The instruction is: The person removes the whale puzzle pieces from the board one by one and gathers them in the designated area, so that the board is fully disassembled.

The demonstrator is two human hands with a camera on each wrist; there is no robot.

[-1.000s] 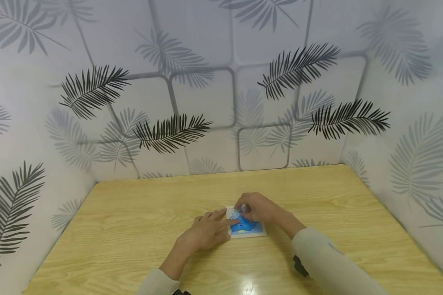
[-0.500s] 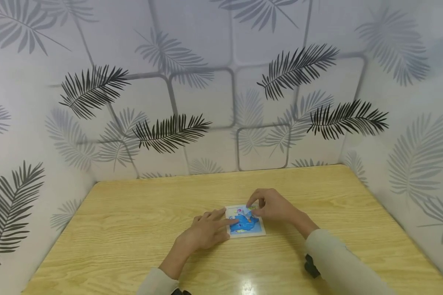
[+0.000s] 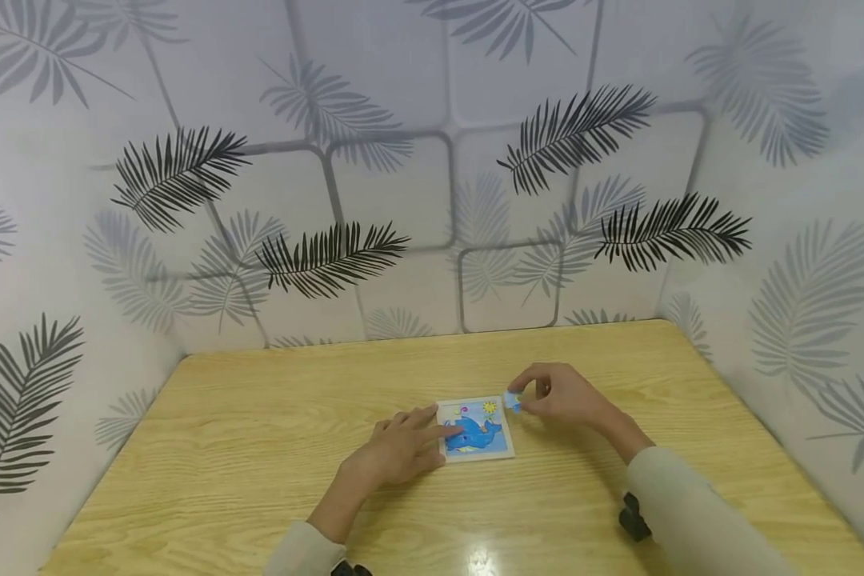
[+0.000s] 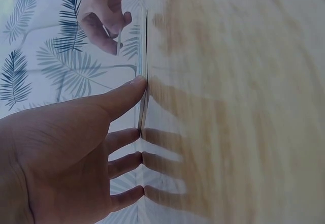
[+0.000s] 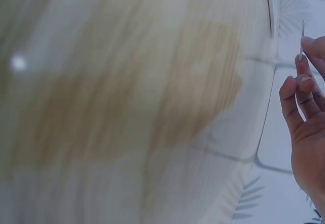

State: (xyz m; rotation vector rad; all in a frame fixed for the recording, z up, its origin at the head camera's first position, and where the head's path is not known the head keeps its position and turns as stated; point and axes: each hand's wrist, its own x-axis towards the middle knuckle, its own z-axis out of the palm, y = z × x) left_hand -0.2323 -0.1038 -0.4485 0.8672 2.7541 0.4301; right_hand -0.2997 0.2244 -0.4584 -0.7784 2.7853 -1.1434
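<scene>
We're looking at the whale picture board (image 3: 486, 442), flat on the wood-grain table (image 3: 259, 480), with the left hand (image 3: 402, 450) spread at its left edge, index finger lying across the picture and blocking part of it. Just beyond the right edge, we've got the right hand (image 3: 565, 395) pinching a small blue piece (image 3: 511, 402), lifted off the tabletop! Around us: pale sleeves (image 3: 698, 512), a black device (image 3: 633, 518) under the right one, leaf-patterned walls (image 3: 396, 192).

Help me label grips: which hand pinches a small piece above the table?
The right hand, pinching the small light-blue piece; the left hand instead touches the picture board.
</scene>
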